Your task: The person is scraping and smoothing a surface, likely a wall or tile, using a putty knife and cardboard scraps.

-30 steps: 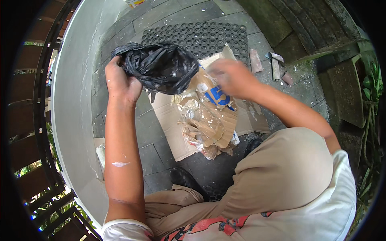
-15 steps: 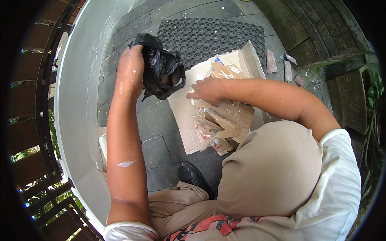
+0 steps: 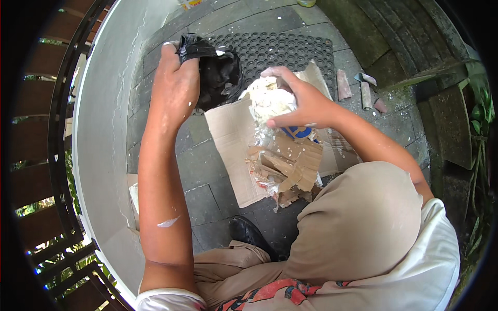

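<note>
My left hand [image 3: 176, 85] is closed on the rim of a black plastic bag [image 3: 210, 49], whose mouth gapes toward the right. In my right hand [image 3: 310, 103] is a crumpled white wad [image 3: 272, 101], gripped from its right side close to the bag's opening. The wad's exact material is hard to make out. Under it lies a flattened cardboard sheet [image 3: 231, 135] on the paving. Torn brown cardboard scraps [image 3: 293, 158], some smeared with white, are heaped on the sheet near my knee.
A black rubber mat [image 3: 280, 44] with round holes lies beyond the cardboard. Several short curled pieces [image 3: 343, 85] rest on the paving at right, beside a weathered step-like structure [image 3: 399, 41]. A pale wall [image 3: 104, 135] curves along the left.
My right hand has lifted the white wad from the cardboard heap and turned toward the bag. The bag's mouth has opened wider. The scraps have shifted nearer my knee.
</note>
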Available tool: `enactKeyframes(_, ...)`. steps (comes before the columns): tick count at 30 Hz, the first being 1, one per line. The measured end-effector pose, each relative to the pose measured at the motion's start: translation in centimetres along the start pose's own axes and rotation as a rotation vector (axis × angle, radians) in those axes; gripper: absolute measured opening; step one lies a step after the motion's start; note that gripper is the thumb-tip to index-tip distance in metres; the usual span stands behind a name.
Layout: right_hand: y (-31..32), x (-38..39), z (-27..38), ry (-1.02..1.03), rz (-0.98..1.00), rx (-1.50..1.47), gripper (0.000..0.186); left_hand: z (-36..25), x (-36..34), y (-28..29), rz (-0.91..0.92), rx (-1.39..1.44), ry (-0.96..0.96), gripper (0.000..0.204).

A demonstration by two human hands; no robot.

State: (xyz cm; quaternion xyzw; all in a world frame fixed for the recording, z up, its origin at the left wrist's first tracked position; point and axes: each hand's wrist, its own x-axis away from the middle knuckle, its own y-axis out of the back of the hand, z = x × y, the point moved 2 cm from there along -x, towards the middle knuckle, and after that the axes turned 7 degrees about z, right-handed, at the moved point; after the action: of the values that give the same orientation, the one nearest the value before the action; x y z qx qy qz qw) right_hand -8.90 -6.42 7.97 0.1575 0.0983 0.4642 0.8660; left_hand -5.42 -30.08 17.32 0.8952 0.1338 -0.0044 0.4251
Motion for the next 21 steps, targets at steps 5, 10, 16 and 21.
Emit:
enactKeyframes(5,1.5,2.8,-0.2,0.078,0.242,-1.377,0.078,-4.0,1.0,-2.4,0.384,0.252,-0.102,0.035)
enactKeyframes(10,4.1,6.6,-2.6,0.064,0.024,-1.477,0.067,-9.2,1.3,-5.4,0.405,0.499,0.045,0.034)
enactKeyframes(16,9.6,14.3,-2.7,0.156,-0.693,-1.206,0.060,-8.1,-0.5,-8.1,0.135,0.164,-0.164,0.032)
enactKeyframes(21,8.8,15.0,0.3,0.132,-0.082,-1.265,0.069,-9.8,1.2,-11.0,0.310,0.214,-0.103,0.039)
